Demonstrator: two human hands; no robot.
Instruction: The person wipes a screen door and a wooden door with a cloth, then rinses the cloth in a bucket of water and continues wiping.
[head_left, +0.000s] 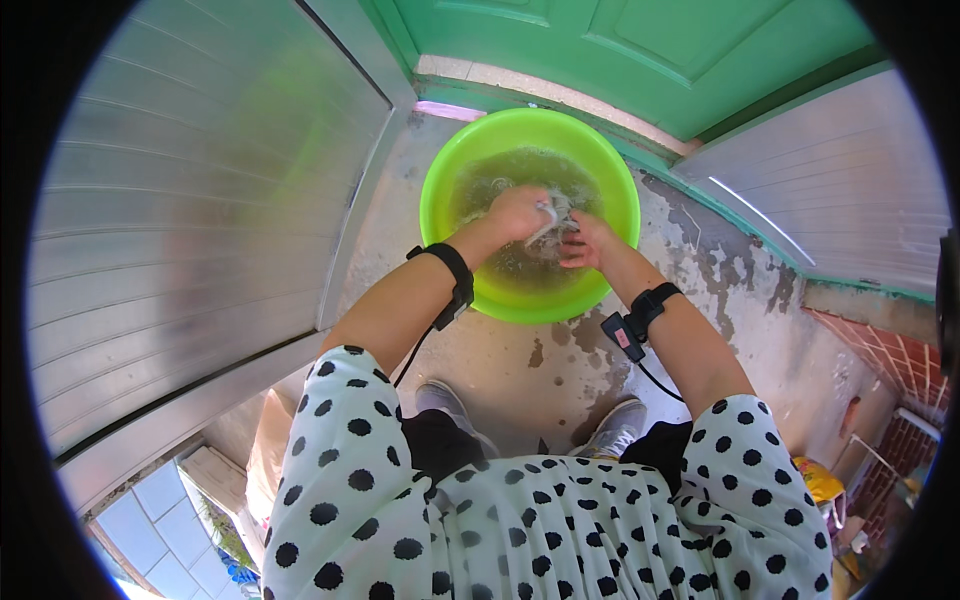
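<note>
A round lime-green plastic basin (444, 187) of cloudy, sudsy water (517, 161) stands on the floor in front of me. Over its middle, my left hand (520, 213) is closed on a light grey wet item (559, 214), which looks like cloth or cord; its exact kind cannot be told. Close by on the right, my right hand (587, 240) has its fingers spread at the water, with the thumb side near the same item. Whether the right fingers grip part of it is not clear.
A green door (645, 45) with a stone sill lies beyond the basin. Metal panels stand at left (202, 210) and right (832, 180). The concrete floor (510, 360) has damp patches. My shoes (615, 426) are below the basin. A yellow bag (819, 480) lies at lower right.
</note>
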